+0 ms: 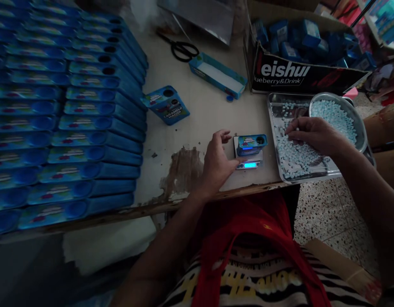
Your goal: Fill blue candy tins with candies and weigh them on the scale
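A small digital scale (249,165) with a lit blue display lies near the table's front edge. On it stands a blue candy tin (251,141) with a dark round hole in its top. My left hand (216,160) is open beside the scale, fingers apart, the thumb at the scale's near left corner. Over a metal tray (281,170) of loose pale-blue candies (299,155), my right hand (314,133) has its fingers pinched together, with a pale bit showing at the fingertips. A metal bowl (363,136) heaped with the same candies sits in the tray.
Rows of blue tins (97,136) fill the left side. Another tin (169,104) stands apart, near an open blue tray-like box (219,76) and a small blue cap (229,98). Black-handled scissors (184,50) lie behind. A cardboard box (280,74) holds several blue packs.
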`<state>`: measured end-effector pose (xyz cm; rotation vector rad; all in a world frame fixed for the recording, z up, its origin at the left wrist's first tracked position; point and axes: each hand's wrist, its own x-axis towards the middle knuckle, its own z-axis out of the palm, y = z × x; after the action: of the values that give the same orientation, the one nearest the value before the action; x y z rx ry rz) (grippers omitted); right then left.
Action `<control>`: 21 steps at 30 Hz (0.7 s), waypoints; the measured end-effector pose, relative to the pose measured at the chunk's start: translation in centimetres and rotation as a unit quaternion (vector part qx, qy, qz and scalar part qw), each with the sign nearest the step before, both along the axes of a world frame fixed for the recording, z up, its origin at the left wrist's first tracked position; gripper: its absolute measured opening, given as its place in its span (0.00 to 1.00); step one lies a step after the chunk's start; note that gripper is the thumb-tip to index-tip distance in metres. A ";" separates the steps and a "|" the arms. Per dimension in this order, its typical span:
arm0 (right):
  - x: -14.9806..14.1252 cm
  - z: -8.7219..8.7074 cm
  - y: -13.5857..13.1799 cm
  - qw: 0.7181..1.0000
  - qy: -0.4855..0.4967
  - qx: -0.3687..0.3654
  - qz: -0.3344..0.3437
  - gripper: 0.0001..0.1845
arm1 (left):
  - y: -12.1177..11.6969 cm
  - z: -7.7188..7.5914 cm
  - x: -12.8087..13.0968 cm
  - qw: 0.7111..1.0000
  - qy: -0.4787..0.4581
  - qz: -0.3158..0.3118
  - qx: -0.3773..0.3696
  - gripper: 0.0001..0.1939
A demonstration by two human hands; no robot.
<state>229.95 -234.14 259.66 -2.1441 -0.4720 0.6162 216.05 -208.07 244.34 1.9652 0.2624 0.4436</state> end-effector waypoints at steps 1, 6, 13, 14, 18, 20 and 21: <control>0.1 -0.3 -0.7 1.000 -0.002 -0.013 0.002 0.11 | 0.0 0.1 0.0 1.000 0.000 0.004 0.005 0.48; 0.5 -2.2 -3.1 0.998 -0.036 -0.047 0.005 0.12 | -0.1 1.3 0.2 0.999 -0.008 -0.010 0.049 0.47; 1.3 -4.9 -5.8 0.995 -0.072 -0.054 0.040 0.15 | -1.6 3.7 1.5 0.980 -0.020 -0.042 0.192 0.42; 1.2 -5.4 -6.1 0.993 -0.091 -0.062 0.048 0.16 | -2.0 4.1 1.7 0.974 -0.014 -0.065 0.218 0.40; 1.1 -8.0 -6.5 0.969 -0.222 -0.083 0.075 0.21 | -2.5 5.5 3.1 0.934 0.045 -0.183 0.304 0.23; 1.1 -9.6 -6.6 0.956 -0.278 -0.064 0.062 0.22 | -1.1 6.3 4.2 0.926 0.059 -0.188 0.321 0.18; 1.1 -10.4 -6.8 0.955 -0.287 -0.054 0.045 0.22 | 0.1 6.9 4.7 0.928 0.054 -0.172 0.326 0.18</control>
<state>231.00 -240.90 249.23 -2.4054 -0.8680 0.0501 220.73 -207.93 251.27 2.6277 -0.1960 0.2002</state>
